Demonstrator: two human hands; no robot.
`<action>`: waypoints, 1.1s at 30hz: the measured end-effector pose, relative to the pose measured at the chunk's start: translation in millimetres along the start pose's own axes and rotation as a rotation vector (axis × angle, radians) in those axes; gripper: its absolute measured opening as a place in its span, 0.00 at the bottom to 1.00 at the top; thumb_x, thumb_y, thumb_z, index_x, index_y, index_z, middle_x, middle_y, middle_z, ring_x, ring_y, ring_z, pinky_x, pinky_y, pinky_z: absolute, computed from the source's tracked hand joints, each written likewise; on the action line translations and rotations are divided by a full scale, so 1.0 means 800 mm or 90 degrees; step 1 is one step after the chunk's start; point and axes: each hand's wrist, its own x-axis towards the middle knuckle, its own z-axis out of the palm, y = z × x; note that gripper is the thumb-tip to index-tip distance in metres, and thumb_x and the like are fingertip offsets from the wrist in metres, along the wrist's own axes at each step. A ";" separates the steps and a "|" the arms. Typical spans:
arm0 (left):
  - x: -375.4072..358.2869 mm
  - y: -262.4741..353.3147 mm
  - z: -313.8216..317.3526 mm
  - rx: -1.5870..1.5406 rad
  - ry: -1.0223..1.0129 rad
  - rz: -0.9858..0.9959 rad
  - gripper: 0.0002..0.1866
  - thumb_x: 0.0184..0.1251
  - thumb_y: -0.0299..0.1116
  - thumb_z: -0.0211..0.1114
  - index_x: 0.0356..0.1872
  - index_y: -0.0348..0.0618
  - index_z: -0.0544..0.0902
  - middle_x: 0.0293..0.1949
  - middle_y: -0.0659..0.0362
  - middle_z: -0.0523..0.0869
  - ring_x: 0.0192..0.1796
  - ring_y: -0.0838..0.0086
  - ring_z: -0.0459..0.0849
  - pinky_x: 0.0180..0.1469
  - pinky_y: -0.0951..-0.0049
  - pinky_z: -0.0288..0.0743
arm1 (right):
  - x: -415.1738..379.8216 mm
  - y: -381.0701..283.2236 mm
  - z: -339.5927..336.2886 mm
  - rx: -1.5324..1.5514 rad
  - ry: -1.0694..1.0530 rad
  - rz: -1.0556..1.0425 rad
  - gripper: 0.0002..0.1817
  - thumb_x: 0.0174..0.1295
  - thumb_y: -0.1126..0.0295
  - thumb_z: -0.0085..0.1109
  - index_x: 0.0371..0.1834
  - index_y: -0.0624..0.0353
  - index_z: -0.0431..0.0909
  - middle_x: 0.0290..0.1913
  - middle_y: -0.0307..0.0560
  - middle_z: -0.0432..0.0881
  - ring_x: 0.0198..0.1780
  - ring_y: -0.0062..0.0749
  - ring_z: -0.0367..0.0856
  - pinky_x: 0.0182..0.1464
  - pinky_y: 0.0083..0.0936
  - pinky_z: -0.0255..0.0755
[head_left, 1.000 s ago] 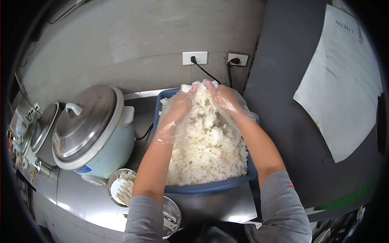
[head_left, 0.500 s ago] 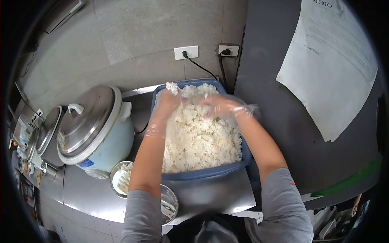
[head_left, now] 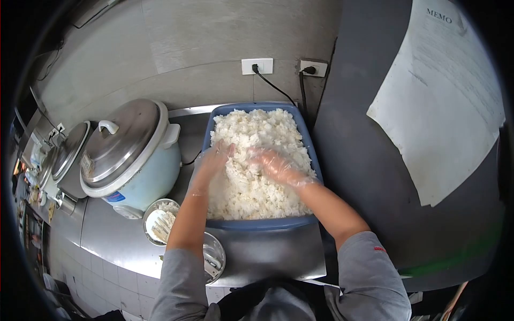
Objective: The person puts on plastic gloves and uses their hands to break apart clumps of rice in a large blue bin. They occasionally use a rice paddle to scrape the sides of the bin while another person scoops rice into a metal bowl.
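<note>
A blue plastic tub (head_left: 267, 224) is heaped with cooked white rice (head_left: 257, 192). Both hands wear loose, clear plastic gloves. My left hand (head_left: 215, 159) rests at the left part of the rice, its fingers apart and pointing inward, with no clump visible in them. Facing it, my right hand (head_left: 276, 165) touches the middle of the rice with fingers stretched out. A short gap of rice separates the two hands. Some fingertips are blurred or hidden against the grains.
A large rice cooker (head_left: 142, 171) with a metal lid (head_left: 120, 144) stands to the left. Metal bowls, one with rice and a white paddle (head_left: 160, 224), another (head_left: 214, 257) with utensils, sit near the counter's front edge. A dark panel with a paper memo (head_left: 439, 101) rises at the right.
Both hands have come toward me and lower onto the rice. The rice clump at my left fingers is no longer seen there. The view has shifted slightly.
</note>
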 end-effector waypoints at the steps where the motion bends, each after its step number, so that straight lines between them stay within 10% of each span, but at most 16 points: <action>1: -0.003 -0.004 -0.002 -0.007 0.001 -0.015 0.48 0.59 0.71 0.53 0.67 0.37 0.67 0.59 0.39 0.77 0.64 0.48 0.72 0.65 0.63 0.65 | 0.013 0.008 -0.004 -0.018 -0.003 0.049 0.25 0.54 0.84 0.54 0.54 0.47 0.80 0.67 0.42 0.71 0.69 0.39 0.66 0.72 0.32 0.59; 6: 0.029 -0.095 0.052 -0.070 -0.048 0.198 0.36 0.61 0.51 0.66 0.63 0.34 0.70 0.54 0.39 0.80 0.58 0.58 0.78 0.59 0.65 0.70 | 0.083 0.147 0.036 -0.005 0.110 0.039 0.22 0.52 0.85 0.57 0.49 0.49 0.82 0.57 0.51 0.79 0.62 0.45 0.73 0.67 0.34 0.64; 10: -0.018 -0.037 0.036 -0.492 -0.154 -0.009 0.34 0.58 0.32 0.71 0.63 0.30 0.66 0.53 0.43 0.81 0.53 0.65 0.82 0.52 0.71 0.75 | 0.128 0.187 0.013 0.070 0.048 0.161 0.20 0.52 0.78 0.64 0.51 0.51 0.81 0.51 0.52 0.81 0.55 0.46 0.78 0.59 0.33 0.70; 16: -0.029 0.017 0.008 -0.409 -0.097 -0.076 0.44 0.58 0.37 0.72 0.67 0.24 0.57 0.55 0.41 0.78 0.48 0.66 0.84 0.51 0.72 0.75 | 0.145 0.141 -0.042 0.069 0.168 0.239 0.28 0.46 0.64 0.76 0.52 0.61 0.79 0.38 0.53 0.85 0.39 0.41 0.84 0.44 0.32 0.75; 22: 0.028 0.018 0.028 -0.568 -0.059 -0.006 0.36 0.61 0.40 0.69 0.65 0.32 0.65 0.42 0.43 0.84 0.30 0.65 0.86 0.29 0.65 0.80 | 0.174 0.126 -0.069 0.042 0.111 0.353 0.26 0.49 0.54 0.70 0.49 0.57 0.83 0.52 0.57 0.81 0.54 0.49 0.80 0.55 0.37 0.72; 26: 0.060 0.018 0.020 -0.165 0.037 0.134 0.15 0.67 0.35 0.62 0.50 0.40 0.78 0.33 0.53 0.86 0.32 0.66 0.86 0.31 0.67 0.80 | 0.169 0.117 -0.069 0.059 0.162 0.333 0.25 0.52 0.62 0.71 0.50 0.67 0.79 0.44 0.60 0.84 0.47 0.44 0.83 0.42 0.33 0.77; 29: 0.071 0.015 0.016 0.022 0.167 0.252 0.19 0.64 0.42 0.64 0.50 0.39 0.79 0.39 0.50 0.86 0.42 0.58 0.85 0.46 0.62 0.78 | 0.141 0.106 -0.085 0.400 0.021 0.279 0.29 0.56 0.66 0.69 0.58 0.71 0.71 0.47 0.63 0.82 0.51 0.42 0.82 0.33 0.29 0.78; 33: 0.076 0.034 0.005 0.063 0.114 0.181 0.23 0.62 0.48 0.63 0.49 0.38 0.79 0.44 0.45 0.85 0.50 0.51 0.82 0.53 0.58 0.74 | 0.142 0.115 -0.093 0.352 -0.060 0.341 0.30 0.58 0.68 0.68 0.61 0.70 0.68 0.49 0.62 0.81 0.54 0.38 0.80 0.29 0.25 0.78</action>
